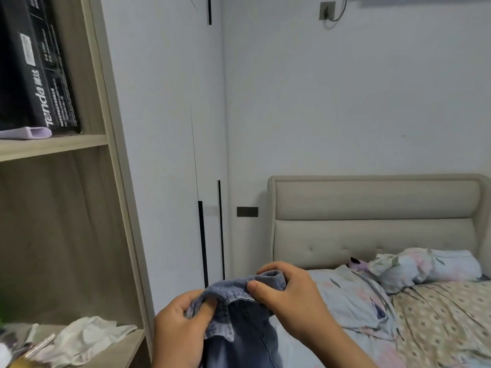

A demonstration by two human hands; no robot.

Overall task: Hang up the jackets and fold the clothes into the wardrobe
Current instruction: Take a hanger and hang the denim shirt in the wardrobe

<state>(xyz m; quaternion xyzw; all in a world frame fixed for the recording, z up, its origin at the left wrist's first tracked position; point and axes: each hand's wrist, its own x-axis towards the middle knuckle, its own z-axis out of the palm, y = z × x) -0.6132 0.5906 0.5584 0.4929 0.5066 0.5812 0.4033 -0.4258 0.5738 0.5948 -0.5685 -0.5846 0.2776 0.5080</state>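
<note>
A blue denim jacket [239, 333] hangs in front of me at the bottom middle of the head view, its collar turned up between my hands. My left hand [178, 330] grips the collar's left end, thumb on top. My right hand [289, 293] pinches the collar's right end, thumb pressed on the hem. The jacket's lower part runs out of the frame. White wardrobe doors [170, 155] with thin black handles stand closed straight ahead.
An open wooden shelf unit [114, 181] stands at the left, holding a black box [34, 70] above and crumpled white paper [87, 338] below. A bed [425, 314] with floral bedding, a pillow [427, 264] and a beige headboard [372, 219] fills the right.
</note>
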